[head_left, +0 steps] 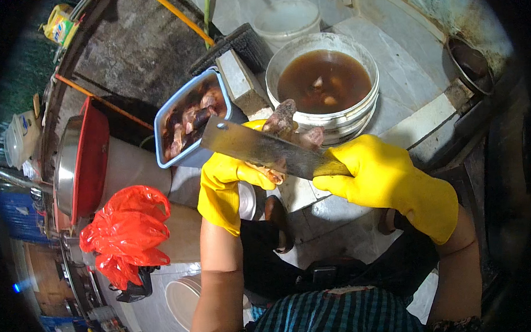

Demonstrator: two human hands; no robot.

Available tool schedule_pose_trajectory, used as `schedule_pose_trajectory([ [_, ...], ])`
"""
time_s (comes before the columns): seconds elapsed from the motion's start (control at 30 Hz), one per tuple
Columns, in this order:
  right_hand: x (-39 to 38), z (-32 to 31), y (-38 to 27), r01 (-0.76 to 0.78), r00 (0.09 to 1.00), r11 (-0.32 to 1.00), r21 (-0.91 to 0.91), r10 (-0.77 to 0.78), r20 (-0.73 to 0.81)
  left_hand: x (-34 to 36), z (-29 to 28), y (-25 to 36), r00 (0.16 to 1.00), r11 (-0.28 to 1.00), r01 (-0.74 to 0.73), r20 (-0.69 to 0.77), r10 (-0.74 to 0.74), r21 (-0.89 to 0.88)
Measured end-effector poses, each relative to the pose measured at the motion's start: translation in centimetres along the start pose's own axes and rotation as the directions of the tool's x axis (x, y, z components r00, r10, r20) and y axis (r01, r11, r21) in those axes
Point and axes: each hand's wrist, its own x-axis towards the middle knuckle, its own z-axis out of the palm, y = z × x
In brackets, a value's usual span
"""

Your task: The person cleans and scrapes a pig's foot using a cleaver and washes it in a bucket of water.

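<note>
**Cleaver across held meat, L fingers v. close to blade**

Head cam: R hand point(388, 176), yellow-gloved, closed round handle end of cleaver point(271, 149); blade runs fwd-left from that grip. L hand point(231, 179), same glove type, closed on meat piece point(280, 118), which is part hidden behind blade and shows above & below it. Edge touching meat or not: can't tell. Fwd of R grip, white bucket point(343, 117) w/ brown liquid; fwd-left of L grip, blue tub point(236, 112) w/ more meat. Red bag point(130, 229) left of L grip, nearer body.

Risks (my read): L fingers beside blade, so a slip or twist of piece could nick glove, poss. skin. If gloves are wet/greasy, handle may roll in R grip & turn the edge. Support under piece, if any, hidden; unsupported, it'd likely swing under pressure. Bucket near both grips: dropped piece might splash.
</note>
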Motion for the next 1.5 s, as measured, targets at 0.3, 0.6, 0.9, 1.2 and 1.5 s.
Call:
schedule_pose_trajectory([
  [0.3, 0.3, -0.9, -1.3, -0.165, 0.986, 0.986, -0.033, 0.166, 0.028, 0.6, 0.9, -1.2, 0.987, 0.981, -0.126, -0.117, 0.109, -0.146],
  [0.6, 0.5, -0.2, -1.5, -0.173, 0.979, 0.966, 0.193, 0.189, -0.072, 1.7, 0.5, -4.7, 0.901, 0.907, -0.374, -0.309, 0.305, -0.195],
  [0.9, 0.4, 0.2, -2.1, -0.396, 0.913, 0.872, 0.288, 0.408, 0.02, 3.0, 4.4, -1.4, 0.865, 0.848, -0.402, -0.448, 0.226, -0.346],
  [1.2, 0.9, -1.1, -1.3, -0.22, 0.926, 0.786, 0.577, 0.354, -0.129, 4.3, 6.0, -1.4, 0.931, 0.39, -0.252, -0.332, -0.153, -0.886],
  [1.5, 1.8, -1.0, 0.6, -0.145, 0.866, 0.738, 0.659, 0.416, -0.276, 2.9, 5.4, 0.2, 0.942, 0.359, -0.331, -0.328, 0.071, -0.873],
])
